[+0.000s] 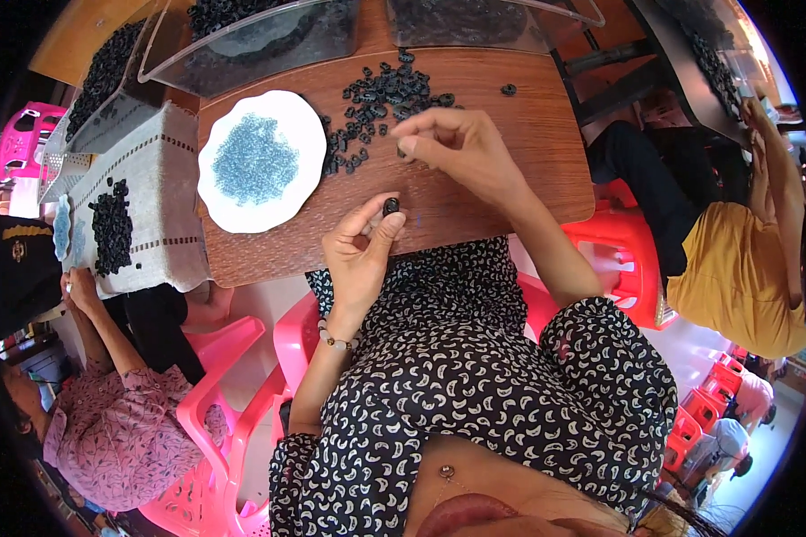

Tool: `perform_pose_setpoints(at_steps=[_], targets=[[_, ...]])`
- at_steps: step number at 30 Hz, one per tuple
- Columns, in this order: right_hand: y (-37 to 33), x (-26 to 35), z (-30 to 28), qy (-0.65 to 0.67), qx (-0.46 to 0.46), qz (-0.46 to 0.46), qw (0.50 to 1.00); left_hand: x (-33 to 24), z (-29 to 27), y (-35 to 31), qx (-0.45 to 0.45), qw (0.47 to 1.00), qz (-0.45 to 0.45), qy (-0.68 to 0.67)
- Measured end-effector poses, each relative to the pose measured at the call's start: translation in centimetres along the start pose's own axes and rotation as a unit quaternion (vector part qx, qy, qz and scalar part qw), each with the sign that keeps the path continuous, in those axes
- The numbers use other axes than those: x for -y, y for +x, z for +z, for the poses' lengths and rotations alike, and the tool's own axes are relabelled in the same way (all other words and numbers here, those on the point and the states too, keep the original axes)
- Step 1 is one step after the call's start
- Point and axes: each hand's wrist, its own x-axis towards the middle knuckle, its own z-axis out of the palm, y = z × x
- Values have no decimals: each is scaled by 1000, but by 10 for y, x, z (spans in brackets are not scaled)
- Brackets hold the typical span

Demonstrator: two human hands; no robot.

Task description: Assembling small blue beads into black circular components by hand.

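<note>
Between the thumb and fingertips of my left hand [360, 255] is a small black ring-shaped part [391, 206], held over the near part of the wooden table [510, 134]. My right hand [470, 157] is raised to the right of it, thumb and forefinger pinched together. Something small and dark shows at that pinch, too small to name. Behind my right fingertips spreads a loose pile of black parts [381, 94]. To the left stands a white scalloped plate [309, 161] with many small clear bluish pieces [255, 161] on it.
Clear plastic bins [269, 45] of black parts line the table's far edge. At left a person in a pink patterned shirt [125, 430] works at a cloth-covered table [161, 179]. A person in yellow [734, 268] sits at right, near a red stool [622, 259]. Pink chairs [215, 394] stand at lower left.
</note>
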Motion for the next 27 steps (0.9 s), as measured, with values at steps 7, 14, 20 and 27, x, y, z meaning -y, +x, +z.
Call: perform_pose_setpoints(at_steps=[7,14,20,27], targets=[[-36,7,11,56,29,38,997,-5,6,5,-22,993,97,62],[-43,-2,12,56,27,-6,998,-12,6,4,-14,964,183,194],[-48,3,7,-6,35,30,999,-12,6,3,-15,955,202,219],[-49,6,4,-41,39,16,998,-12,5,3,-13,944,220,244]])
